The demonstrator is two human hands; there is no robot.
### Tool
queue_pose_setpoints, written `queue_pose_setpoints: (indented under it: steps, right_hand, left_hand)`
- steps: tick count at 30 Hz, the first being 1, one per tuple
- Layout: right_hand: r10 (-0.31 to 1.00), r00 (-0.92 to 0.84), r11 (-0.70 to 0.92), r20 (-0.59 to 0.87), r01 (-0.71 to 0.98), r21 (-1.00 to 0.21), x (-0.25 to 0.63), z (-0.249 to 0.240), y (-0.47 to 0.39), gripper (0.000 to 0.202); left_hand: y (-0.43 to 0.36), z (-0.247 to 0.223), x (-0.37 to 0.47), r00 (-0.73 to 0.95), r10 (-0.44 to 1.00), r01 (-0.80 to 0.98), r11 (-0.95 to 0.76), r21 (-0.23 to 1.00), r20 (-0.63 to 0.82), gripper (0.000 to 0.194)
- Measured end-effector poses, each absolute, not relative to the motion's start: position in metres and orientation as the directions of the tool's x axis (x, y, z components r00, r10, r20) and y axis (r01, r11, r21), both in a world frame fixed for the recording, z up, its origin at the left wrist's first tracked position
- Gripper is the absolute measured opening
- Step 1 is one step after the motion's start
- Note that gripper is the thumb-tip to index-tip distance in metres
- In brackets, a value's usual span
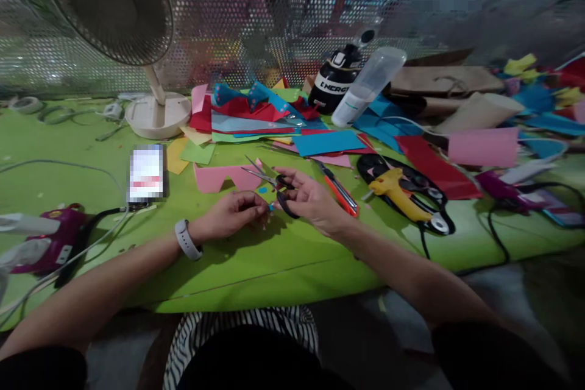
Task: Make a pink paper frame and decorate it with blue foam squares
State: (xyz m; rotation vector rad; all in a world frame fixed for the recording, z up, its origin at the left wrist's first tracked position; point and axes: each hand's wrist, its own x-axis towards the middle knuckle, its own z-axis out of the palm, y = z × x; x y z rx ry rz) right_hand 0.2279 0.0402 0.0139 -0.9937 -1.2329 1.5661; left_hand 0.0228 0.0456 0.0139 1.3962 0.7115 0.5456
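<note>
My right hand [313, 200] has its fingers through the black handles of a pair of scissors [258, 174], whose blades are spread and point up and to the left. My left hand [234, 213] is closed in a pinch on a tiny blue paper piece [270, 208], close beside the right fingertips. Just beyond the hands lies a pink paper cut-out [206, 179] with a notched lower edge, partly behind the blades. A small blue scrap [262, 190] rests on the green table between them. An orange utility knife [339, 190] lies right of my right hand.
A yellow glue gun [404, 198] sits on a black stand at right. Coloured paper [329, 142], a black bottle [333, 82] and a clear bottle [369, 85] stand or lie behind. At left are a fan [158, 114], a phone [146, 173], cables and a purple tool [57, 234].
</note>
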Motion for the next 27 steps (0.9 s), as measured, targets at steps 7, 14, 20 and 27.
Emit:
queue_pose_setpoints:
  steps: [7,14,20,27]
  right_hand:
    - [0.953,-0.284,-0.145,-0.100,-0.142,-0.979,0.232,0.017,0.042,0.065]
    - [0.868,-0.436,-0.220,-0.237,0.092,-0.971,0.234,0.029,0.037,0.051]
    - [0.769,-0.552,-0.287,-0.323,0.152,-0.946,0.234,0.019,0.031,0.056]
    - [0.762,-0.553,-0.238,-0.338,0.246,-0.939,0.234,0.014,0.025,0.054]
  left_hand:
    - [0.050,0.025,0.018,0.677,0.718,0.066,0.158,0.985,-0.161,0.035]
    - [0.049,0.023,-0.002,0.502,0.852,-0.014,0.181,0.983,-0.149,0.031]
    - [0.044,0.020,-0.015,0.442,0.884,-0.086,0.211,0.974,-0.152,0.025]
    - [0.046,0.022,-0.017,0.421,0.896,-0.097,0.203,0.974,-0.145,0.026]
